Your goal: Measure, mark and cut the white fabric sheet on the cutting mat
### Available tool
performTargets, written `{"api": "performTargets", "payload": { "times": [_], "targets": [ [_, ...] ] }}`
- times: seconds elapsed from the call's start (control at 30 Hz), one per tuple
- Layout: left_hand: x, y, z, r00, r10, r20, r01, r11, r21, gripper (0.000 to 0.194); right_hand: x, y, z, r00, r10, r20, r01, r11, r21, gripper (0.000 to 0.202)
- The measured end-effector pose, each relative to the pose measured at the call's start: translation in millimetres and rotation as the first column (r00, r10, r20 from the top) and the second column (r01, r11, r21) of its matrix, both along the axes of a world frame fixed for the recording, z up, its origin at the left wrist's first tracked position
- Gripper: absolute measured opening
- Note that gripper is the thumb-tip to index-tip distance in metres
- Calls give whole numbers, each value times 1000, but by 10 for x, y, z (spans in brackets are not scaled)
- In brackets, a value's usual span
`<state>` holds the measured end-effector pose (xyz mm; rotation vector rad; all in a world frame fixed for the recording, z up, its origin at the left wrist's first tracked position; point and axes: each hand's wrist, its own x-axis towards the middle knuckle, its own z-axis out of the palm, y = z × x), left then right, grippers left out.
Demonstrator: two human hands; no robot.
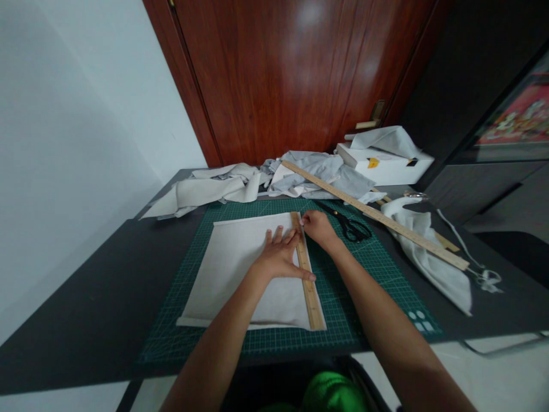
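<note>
A pale, off-white piece of fabric point(240, 263) lies flat on a green gridded cutting mat point(343, 337). A short wooden ruler point(314, 306) rests along the fabric's right edge. My left hand point(281, 260) is spread open, fingertips on the fabric and ruler, the thumb stretched across the ruler. At the ruler's far end, my right hand point(318, 227) is closed, its fingers pinched together beside the fabric's right edge. Whatever is between those fingers, if anything, is too small to make out. Black-handled scissors point(352, 227) lie on the mat just right of my right hand.
A long wooden ruler point(377, 214) slants across the right side, over crumpled grey cloth point(317, 169) and a white cloth piece point(429, 257). Folded pale fabric point(210, 191) lies at the back left. A white box point(386, 163) stands at the back right, before a wooden door point(295, 74).
</note>
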<state>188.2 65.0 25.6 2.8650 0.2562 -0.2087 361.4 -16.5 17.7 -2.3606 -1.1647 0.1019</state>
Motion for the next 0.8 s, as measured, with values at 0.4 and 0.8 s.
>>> {"api": "performTargets", "payload": {
  "times": [0.4,0.8],
  "targets": [
    [-3,-6,6,1000,-3,4,3,1000,2,143,-5,-84,168,992,90,-85,-103,981,-163,36],
    [-3,-12,35,1000,-7,5,7,1000,-21,140,-50,-279,359,963,157,-221,-217,933,-286,30]
  ]
}}
